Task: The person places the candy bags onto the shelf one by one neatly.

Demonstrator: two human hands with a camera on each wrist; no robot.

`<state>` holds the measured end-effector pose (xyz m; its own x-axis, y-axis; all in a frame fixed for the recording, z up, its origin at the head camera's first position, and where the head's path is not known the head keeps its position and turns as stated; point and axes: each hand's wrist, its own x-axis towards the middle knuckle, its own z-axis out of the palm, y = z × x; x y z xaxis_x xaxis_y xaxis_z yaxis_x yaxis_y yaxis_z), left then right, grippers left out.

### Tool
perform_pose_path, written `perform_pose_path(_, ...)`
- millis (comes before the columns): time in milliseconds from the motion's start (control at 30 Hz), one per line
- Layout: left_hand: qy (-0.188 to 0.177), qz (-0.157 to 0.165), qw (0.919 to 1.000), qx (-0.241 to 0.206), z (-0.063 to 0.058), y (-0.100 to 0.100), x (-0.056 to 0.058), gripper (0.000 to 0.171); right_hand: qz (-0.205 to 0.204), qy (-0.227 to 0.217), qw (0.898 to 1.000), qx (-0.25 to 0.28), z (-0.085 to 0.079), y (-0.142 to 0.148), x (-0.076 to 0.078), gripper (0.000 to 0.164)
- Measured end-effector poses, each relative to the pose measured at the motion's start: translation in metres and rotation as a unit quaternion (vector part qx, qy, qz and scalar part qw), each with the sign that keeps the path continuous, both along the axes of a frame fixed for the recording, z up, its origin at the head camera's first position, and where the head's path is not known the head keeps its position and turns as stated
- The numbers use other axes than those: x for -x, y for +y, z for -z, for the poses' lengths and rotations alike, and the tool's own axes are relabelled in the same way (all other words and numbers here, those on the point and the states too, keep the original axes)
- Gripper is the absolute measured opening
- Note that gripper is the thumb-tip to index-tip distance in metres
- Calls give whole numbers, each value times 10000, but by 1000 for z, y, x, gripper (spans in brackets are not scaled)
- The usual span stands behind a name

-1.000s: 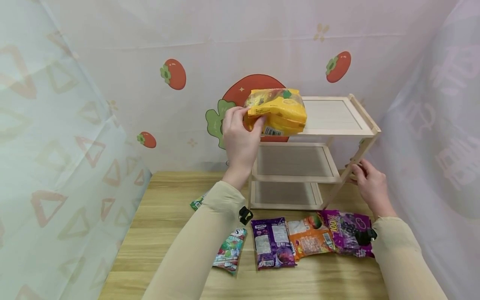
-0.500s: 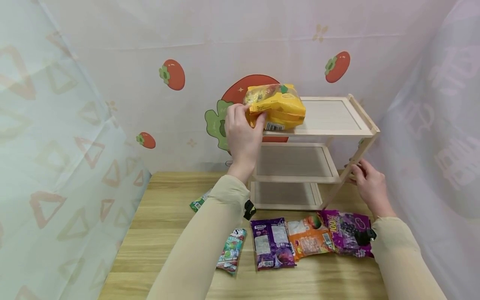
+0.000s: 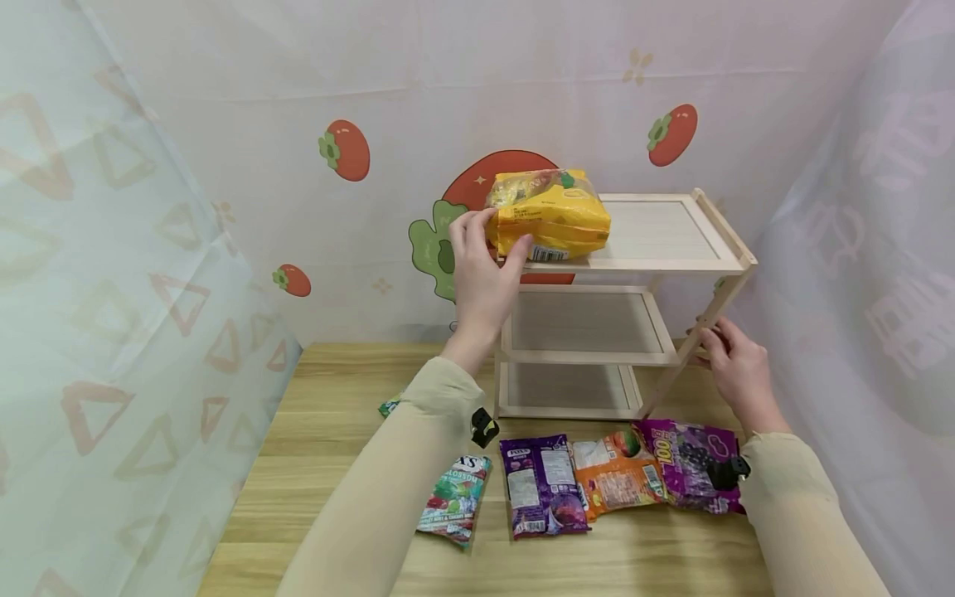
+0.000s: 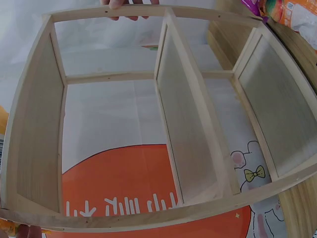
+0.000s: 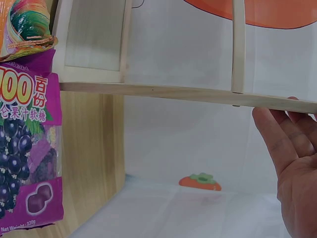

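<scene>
Wood-grain tabletop (image 3: 336,390) met fruit-printed cloth (image 3: 418,108).
Left hand (image 3: 481,278) gripped a yellow snack bag (image 3: 555,220); right hand (image 3: 739,369), a wooden rack (image 3: 589,323).

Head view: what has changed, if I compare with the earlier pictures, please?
The yellow bag has moved slightly back, so the front edge of the wooden shelf now shows below it. Its left end looks less crumpled; the left hand seems to have a looser grip there, but not released. Unchanged: the right hand at the shelf's side, the other bags on the table.
</scene>
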<state>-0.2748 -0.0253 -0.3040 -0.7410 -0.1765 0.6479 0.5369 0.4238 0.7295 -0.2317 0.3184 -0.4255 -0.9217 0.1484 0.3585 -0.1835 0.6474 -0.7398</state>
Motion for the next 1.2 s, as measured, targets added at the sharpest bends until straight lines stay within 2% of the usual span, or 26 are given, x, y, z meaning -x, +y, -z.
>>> perform_pose_path(200,59,650,9970,-410,6,-9,-4,56,4,-5,10000,-23,0,1,0,39)
perform_pose_path(367,-162,980,9937,-516,13,-17,-9,59,25,-65,9999,-125,-1,1,-1,41)
perform_pose_path(600,-445,1198,9912,-355,25,-27,-16,58,-5,-18,10000,-12,0,0,1,39)
perform_pose_path(900,-815,1311,9877,-240,40,-35,-16,55,-46,-12,10000,62,0,-1,1,38)
perform_pose_path(1200,-1072,1438,9837,-133,48,-37,-18,54,-69,-94,9999,58,-1,0,-1,38)
